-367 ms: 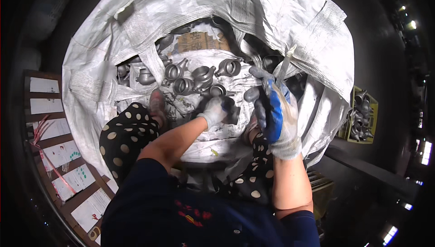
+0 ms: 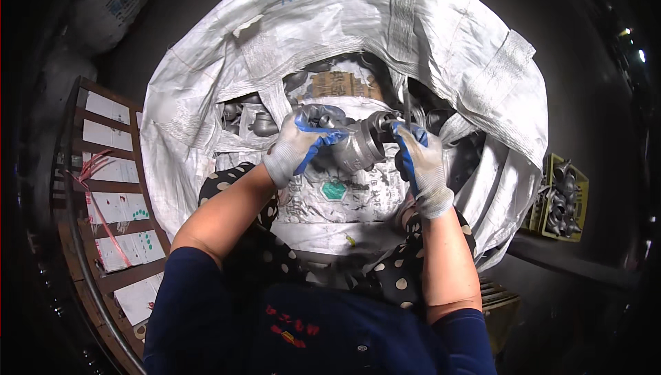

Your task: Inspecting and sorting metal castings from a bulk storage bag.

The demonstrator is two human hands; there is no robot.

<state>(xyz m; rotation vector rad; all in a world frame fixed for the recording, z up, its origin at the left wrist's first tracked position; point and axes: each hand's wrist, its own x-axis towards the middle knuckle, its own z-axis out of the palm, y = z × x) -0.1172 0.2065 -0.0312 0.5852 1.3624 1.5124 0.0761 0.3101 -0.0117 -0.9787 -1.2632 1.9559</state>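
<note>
One grey metal casting (image 2: pixel 359 149) hung between the left hand (image 2: pixel 296 148) and the right hand (image 2: pixel 425 165), above the white sheet (image 2: pixel 320 218) at the middle of the view. A large white sack (image 2: pixel 444 34) bordered the work, its folded edge arching from 9 o'clock over 12 and round to 4. Most open room lay at 6 o'clock from the casting, where the sheet spread between two knees in spotted trousers (image 2: pixel 394 277). Toward 12 it was tighter: a piece of brown cardboard (image 2: pixel 344 86) lay just under the sack's edge, and loose castings (image 2: pixel 264 125) crowded at 10. Farther off, outside the sack, a slatted brown rack (image 2: pixel 107 187) stood at 9 o'clock and a yellow crate (image 2: pixel 584 199) of grey parts at 4.

Both hands wore white gloves with blue palms. The left forearm slanted in from 7 o'clock, the left grip curled firmly against the casting's 10 o'clock side. The right forearm rose more steeply from 5 o'clock; its grip was closed on a thin grey bar (image 2: pixel 407 103) pointing to 12. Whether the right fingertips also touched the casting's neck, I could not tell.
</note>
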